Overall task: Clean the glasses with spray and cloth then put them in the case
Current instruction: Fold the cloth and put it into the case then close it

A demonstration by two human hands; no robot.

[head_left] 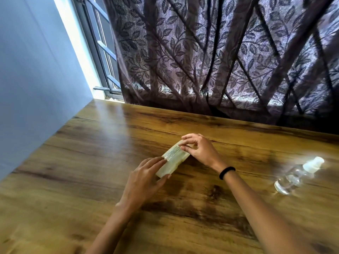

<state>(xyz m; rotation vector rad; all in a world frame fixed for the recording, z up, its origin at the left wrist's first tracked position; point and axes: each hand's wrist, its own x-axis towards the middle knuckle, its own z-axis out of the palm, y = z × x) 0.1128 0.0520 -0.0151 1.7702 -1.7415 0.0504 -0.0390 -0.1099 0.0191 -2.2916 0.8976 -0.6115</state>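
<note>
Translucent case point(173, 160), left hand point(145, 177) holding, right hand point(199, 150) pinching, contents unclear

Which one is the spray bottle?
On the brown wooden table below the purple leaf-patterned curtain, look far right. The clear plastic spray bottle with a white pump top lies on its side, untouched, unlike the pale zip case being held.
</note>
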